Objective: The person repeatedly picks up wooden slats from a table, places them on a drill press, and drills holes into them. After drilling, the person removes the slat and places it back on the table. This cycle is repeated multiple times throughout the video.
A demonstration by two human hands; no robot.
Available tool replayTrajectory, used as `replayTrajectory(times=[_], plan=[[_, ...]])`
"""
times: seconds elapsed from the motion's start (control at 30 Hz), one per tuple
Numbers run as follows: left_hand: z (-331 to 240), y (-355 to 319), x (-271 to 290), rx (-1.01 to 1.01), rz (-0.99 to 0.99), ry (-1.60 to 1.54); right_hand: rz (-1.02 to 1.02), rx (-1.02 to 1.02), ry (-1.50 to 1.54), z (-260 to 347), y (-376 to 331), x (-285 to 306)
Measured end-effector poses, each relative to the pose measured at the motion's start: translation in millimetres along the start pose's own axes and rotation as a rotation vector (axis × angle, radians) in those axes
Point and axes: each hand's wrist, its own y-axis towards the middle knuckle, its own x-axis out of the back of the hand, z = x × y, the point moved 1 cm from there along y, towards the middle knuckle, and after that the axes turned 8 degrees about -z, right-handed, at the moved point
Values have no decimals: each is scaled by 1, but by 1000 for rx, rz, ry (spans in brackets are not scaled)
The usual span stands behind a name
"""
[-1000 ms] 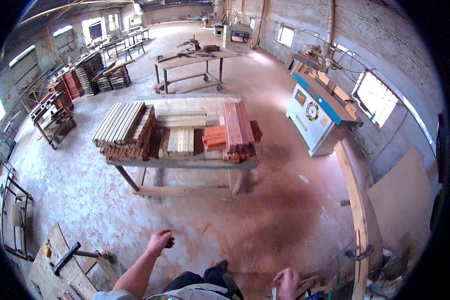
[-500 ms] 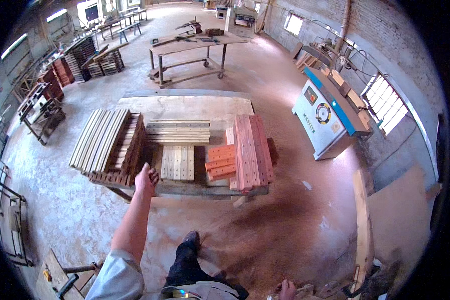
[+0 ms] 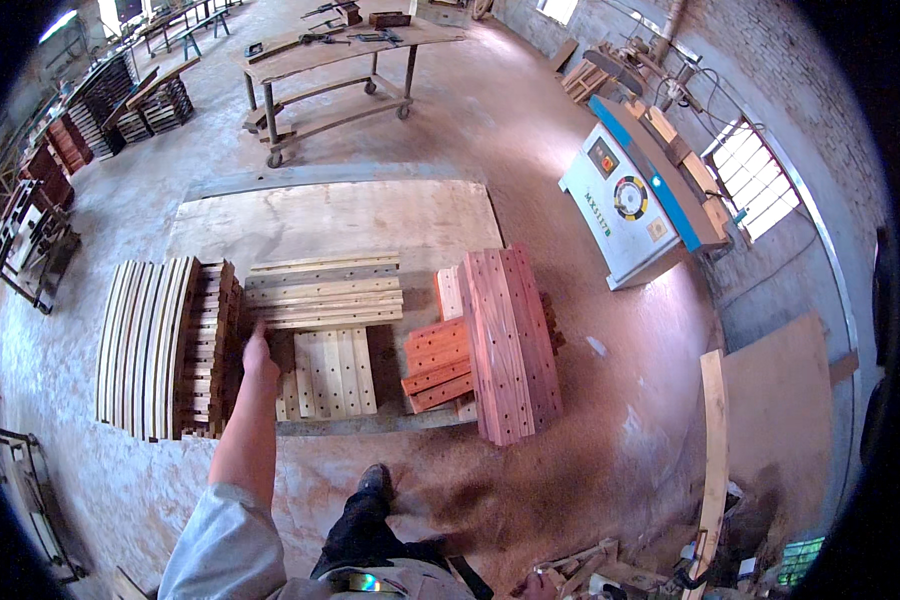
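My left hand point(image 3: 258, 355) reaches over the workbench to the left end of a stack of pale drilled wooden strips point(image 3: 325, 293) lying crosswise. Its fingertips point forward against that end, with no strip seen in its grip. Nearer me, shorter pale drilled strips point(image 3: 334, 375) lie lengthwise. Left of the hand stands a tall pile of pale slats point(image 3: 142, 350). To the right, reddish drilled strips point(image 3: 510, 345) lie across shorter orange-red strips point(image 3: 438, 362). My right hand point(image 3: 538, 586) is low at the bottom edge, its fingers mostly cut off.
The workbench has a bare plywood top point(image 3: 340, 215) at its far part. Beyond it stands a wheeled table point(image 3: 345, 60) with tools. A grey-and-blue machine point(image 3: 630, 195) stands at right, near an upright plank point(image 3: 711, 460). Wood scraps point(image 3: 600, 572) lie at lower right.
My left hand has moved forward from the near edge beside the slat pile to the crosswise strips. The view has tilted down and come closer to the bench.
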Motion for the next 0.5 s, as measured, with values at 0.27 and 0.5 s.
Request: replayTrajectory(times=[0.27, 0.5], plan=[[-29, -83, -31, -488, -23, -40, -14, 156, -30, 6, 13, 7], [-96, -232, -38, -747, 417, -197, 105, -281, 252, -7, -6, 39]])
